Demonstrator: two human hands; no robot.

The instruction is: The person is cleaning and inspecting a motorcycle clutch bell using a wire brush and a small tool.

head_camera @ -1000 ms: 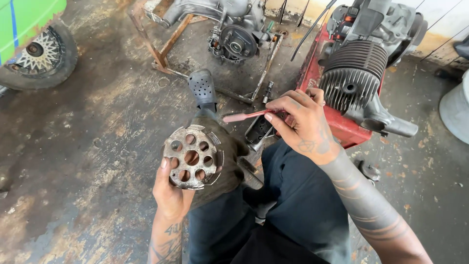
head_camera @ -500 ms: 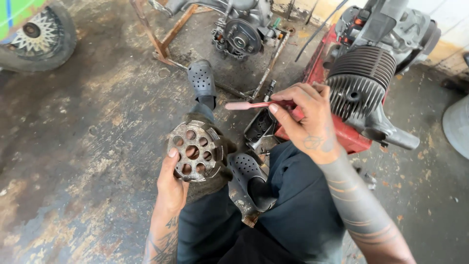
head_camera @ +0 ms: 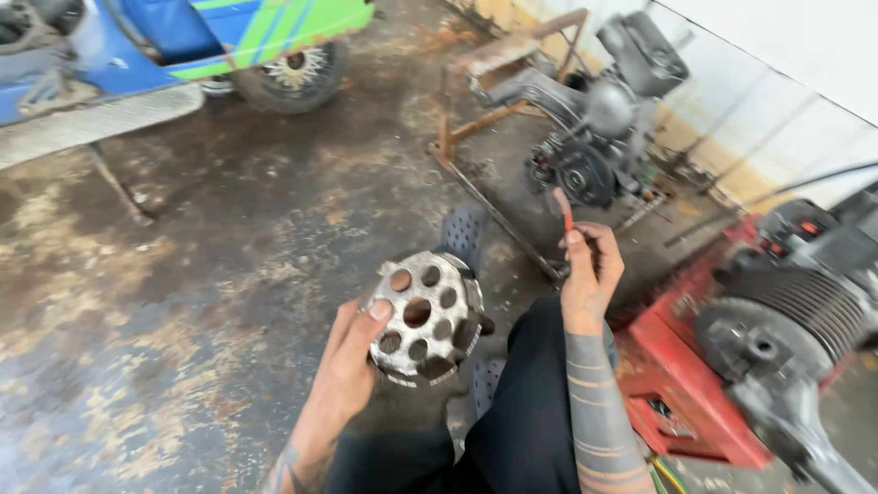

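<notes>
My left hand [head_camera: 350, 359] grips a round grey metal clutch drum [head_camera: 423, 317] with several round holes in its face, held above my knee. My right hand [head_camera: 590, 272] is raised beside it to the right, fingers closed around a thin red-handled tool [head_camera: 566, 213] that points upward. The two hands are apart and the tool does not touch the drum. My legs in dark trousers [head_camera: 521, 412] fill the bottom middle, and a grey perforated clog [head_camera: 464, 235] shows beyond the drum.
A finned engine on a red stand [head_camera: 704, 384] sits at the right. Another grey engine [head_camera: 594, 137] on a rusty frame [head_camera: 485, 110] stands at the back. A blue and green vehicle with a spoked wheel [head_camera: 291, 71] is top left. The concrete floor [head_camera: 183, 302] is stained.
The view has swung up and left. My right hand turned the red tool from lying sideways to pointing up. My left hand keeps the drum, now lower in view.
</notes>
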